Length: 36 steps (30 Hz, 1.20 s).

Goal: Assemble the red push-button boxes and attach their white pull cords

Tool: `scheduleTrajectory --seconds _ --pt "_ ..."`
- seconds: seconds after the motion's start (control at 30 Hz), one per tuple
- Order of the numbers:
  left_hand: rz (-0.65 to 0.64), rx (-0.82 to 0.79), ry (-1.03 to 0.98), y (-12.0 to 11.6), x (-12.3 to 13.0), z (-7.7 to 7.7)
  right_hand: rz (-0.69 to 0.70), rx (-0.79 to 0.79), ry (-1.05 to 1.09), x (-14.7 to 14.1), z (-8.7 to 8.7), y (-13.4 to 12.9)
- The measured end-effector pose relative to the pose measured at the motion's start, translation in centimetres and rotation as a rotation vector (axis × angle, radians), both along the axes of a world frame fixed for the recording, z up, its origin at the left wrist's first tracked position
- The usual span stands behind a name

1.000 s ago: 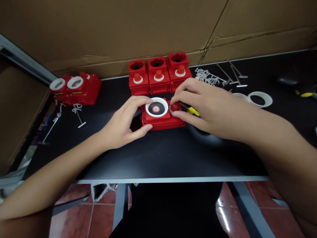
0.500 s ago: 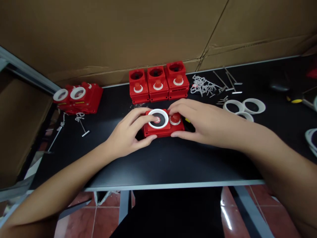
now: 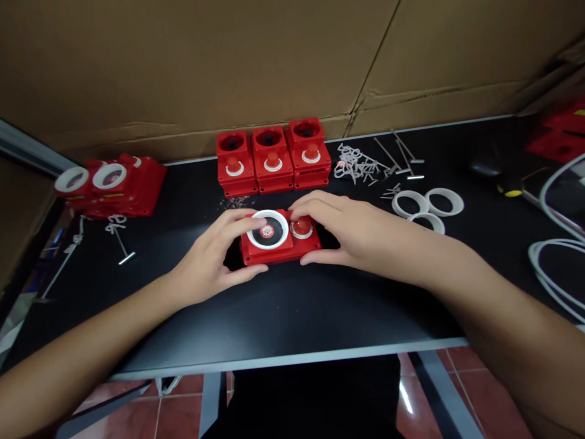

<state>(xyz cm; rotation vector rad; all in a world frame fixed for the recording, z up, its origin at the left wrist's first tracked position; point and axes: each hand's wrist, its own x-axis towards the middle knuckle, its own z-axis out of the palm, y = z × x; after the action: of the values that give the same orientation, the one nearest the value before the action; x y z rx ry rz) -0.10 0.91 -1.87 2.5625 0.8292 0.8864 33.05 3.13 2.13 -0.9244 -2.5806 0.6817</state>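
Note:
A red alarm box lies flat on the black table, with a white ring around a black disc on its left half and a small red dome on its right half. Gripping its left end is my left hand, thumb along the near side and one fingertip inside the ring near the disc's round red-and-white centre mark. My right hand holds the opposite end, fingers behind the dome and thumb at the near right corner. The far side of the box is partly hidden by my fingers.
Three red boxes without white rings stand at the back. Ringed red boxes with corded metal hammers are at left. To the right are tangled white cords, metal hammers, loose white rings, a screwdriver and white cable.
The view has shifted, so the table's things appear further left. My left fingertip has moved off the centre mark toward the ring's upper part; both hands stay on the box.

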Motion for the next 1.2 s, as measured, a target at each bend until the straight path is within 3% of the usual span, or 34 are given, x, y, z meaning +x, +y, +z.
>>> scheduleTrajectory --seconds 0.13,0.2,0.27,0.37,0.5,0.67,1.03,1.2 --pt "0.012 -0.051 -0.080 0.2 -0.6 -1.5 0.004 -0.015 0.066 1.0 0.2 0.3" --pt "0.017 -0.056 -0.092 0.3 -0.7 -2.0 0.064 -0.009 0.111 2.0 1.5 0.5" --pt "0.008 -0.049 -0.103 0.3 -0.7 -2.2 0.039 0.016 0.125 3.1 3.2 0.8" --pt "0.000 -0.048 -0.098 0.4 -0.6 -2.2 -0.202 0.188 0.137 4.7 5.5 1.5" --pt "0.010 -0.038 -0.071 0.7 -0.5 -1.9 -0.595 0.448 0.008 6.2 6.1 3.2" --pt "0.030 -0.039 -0.043 0.7 -0.4 -1.5 -0.771 0.387 -0.031 7.9 5.1 5.0" --pt "0.026 -0.067 -0.002 1.4 -1.3 -0.8 -0.526 0.234 -0.213 11.1 1.7 7.0" --pt "0.018 -0.035 -0.008 1.4 -1.2 -1.0 -0.420 0.163 -0.269 11.2 0.7 8.0"
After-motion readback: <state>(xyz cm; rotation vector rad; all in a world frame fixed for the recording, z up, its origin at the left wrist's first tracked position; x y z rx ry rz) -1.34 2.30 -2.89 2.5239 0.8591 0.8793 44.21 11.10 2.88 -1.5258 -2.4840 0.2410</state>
